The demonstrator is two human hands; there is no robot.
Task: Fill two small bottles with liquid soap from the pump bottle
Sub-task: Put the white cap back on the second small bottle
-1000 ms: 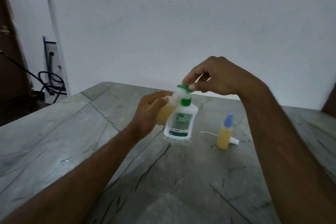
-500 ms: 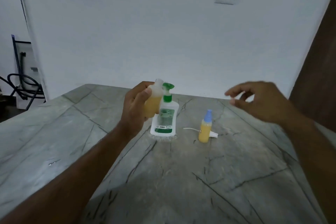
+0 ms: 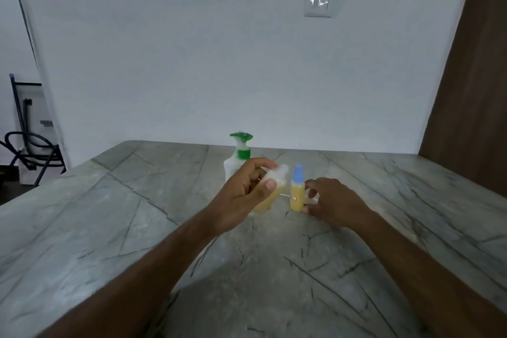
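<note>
- Holding an uncapped small bottle (image 3: 267, 192) of yellow soap, the left hand (image 3: 241, 197) wraps thumb and fingers around it, tilted, just above the stone table (image 3: 109, 228) near the middle of its far edge.
- Soap fills most of that bottle, so I judge the filling step finished for it and the capping step in hand.
- The right hand (image 3: 333, 204) reaches in with fingers partly spread and curled, closed on nothing that I can see; its fingertips sit just beside the second small bottle (image 3: 297, 192).
- That second bottle stands upright on the table with a blue cap on and yellow soap inside, so it looks done.
- A white sprayer top with its thin tube (image 3: 311, 201) lies on the table behind the capped bottle, mostly hidden by the right hand's fingers.
- The next move probably calls for pinching that sprayer top, threading its tube into the open neck and twisting it shut, while the left hand brings the bottle upright so nothing spills.
- The pump bottle (image 3: 238, 158), white with a green pump head, stands behind the left hand, closer to the far edge.
- A small label with a dark outline shows on the capped bottle, too small to read; the pump bottle's label is hidden.
</note>
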